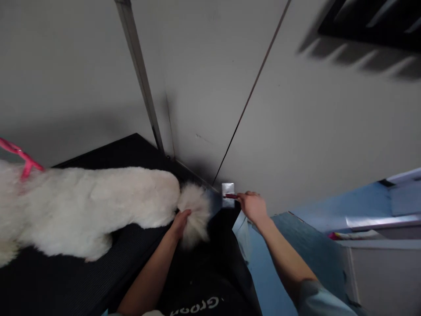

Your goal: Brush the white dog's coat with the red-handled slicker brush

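Observation:
A white, fluffy dog (98,197) stands on a black ribbed grooming table at the left, its rear toward me. My left hand (180,223) is closed at the base of the dog's bushy tail (195,215), whose long hair fans out to the right. Off to the right of the tail, my right hand (253,205) grips the dark red handle of a slicker brush (228,189). The brush's flat silver rectangular head is apart from the fur. Which way its bristles face is hard to make out.
The black tabletop (98,281) reaches a pale wall (210,79). A metal post (140,70) rises behind the dog, and a pink strap (29,164) lies at its front. A dark rack (378,22) hangs upper right; pale cabinets (388,272) stand lower right.

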Demonstrator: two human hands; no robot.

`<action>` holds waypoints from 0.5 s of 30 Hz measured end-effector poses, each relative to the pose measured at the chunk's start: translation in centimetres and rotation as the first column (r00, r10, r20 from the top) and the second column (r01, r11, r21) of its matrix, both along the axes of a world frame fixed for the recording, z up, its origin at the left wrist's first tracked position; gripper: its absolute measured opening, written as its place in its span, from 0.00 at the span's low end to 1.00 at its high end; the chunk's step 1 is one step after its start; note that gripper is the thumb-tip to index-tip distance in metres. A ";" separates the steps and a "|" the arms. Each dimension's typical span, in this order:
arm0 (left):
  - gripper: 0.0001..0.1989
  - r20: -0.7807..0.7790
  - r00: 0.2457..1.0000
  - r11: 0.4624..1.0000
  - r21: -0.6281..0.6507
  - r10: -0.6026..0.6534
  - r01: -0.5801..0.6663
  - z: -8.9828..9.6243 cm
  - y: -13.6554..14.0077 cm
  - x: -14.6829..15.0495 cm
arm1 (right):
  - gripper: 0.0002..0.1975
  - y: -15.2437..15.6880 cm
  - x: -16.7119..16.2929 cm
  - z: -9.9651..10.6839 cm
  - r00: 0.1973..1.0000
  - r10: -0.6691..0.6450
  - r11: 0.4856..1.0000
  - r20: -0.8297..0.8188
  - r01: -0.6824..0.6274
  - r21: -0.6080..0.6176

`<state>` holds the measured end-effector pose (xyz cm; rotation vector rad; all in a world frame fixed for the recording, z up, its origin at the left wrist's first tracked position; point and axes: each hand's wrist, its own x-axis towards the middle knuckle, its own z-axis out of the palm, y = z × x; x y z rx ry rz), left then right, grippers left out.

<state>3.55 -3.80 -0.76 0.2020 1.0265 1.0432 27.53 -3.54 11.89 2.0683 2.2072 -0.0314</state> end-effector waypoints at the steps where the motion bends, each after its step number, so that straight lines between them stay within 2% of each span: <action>1: 0.12 -0.013 1.000 1.000 0.007 -0.001 0.001 0.0 0.1 0.1 | 0.16 -0.2 -0.4 -0.1 0.996 0.073 0.997 -0.047 -0.073 0.012; 3: 0.13 -0.028 1.000 0.999 0.035 0.001 0.000 0.0 0.3 0.3 | 0.16 -0.4 -1.6 -0.4 0.960 0.241 0.970 -0.143 -0.242 0.007; 5: 0.16 -0.010 1.000 0.998 0.065 -0.006 0.006 0.0 0.3 0.2 | 0.15 -0.3 -1.9 -0.8 0.948 0.274 0.958 -0.162 -0.284 -0.041; 8: 0.18 0.043 0.999 0.998 0.058 -0.032 0.030 -0.1 0.1 -0.1 | 0.15 0.0 -0.6 -0.8 0.998 0.060 0.993 -0.022 -0.062 -0.099; 10: 0.16 0.045 0.999 1.000 0.001 -0.030 0.030 -0.1 0.2 0.1 | 0.16 -0.2 -0.1 -0.7 0.999 -0.030 0.998 0.022 0.031 -0.058; 11: 0.15 0.043 0.999 0.999 -0.036 -0.030 0.032 0.0 0.3 0.3 | 0.16 -0.5 -0.3 -0.7 1.000 -0.007 0.999 -0.008 0.007 -0.039; 13: 0.14 0.059 0.996 0.994 -0.083 -0.064 0.068 0.1 0.7 0.8 | 0.16 -1.2 -1.4 -1.1 0.984 0.126 0.991 -0.123 -0.129 -0.018; 15: 0.15 0.088 0.991 0.993 -0.060 -0.100 0.105 0.3 1.0 1.2 | 0.16 -1.9 -2.1 -1.8 0.955 0.213 0.972 -0.208 -0.228 -0.048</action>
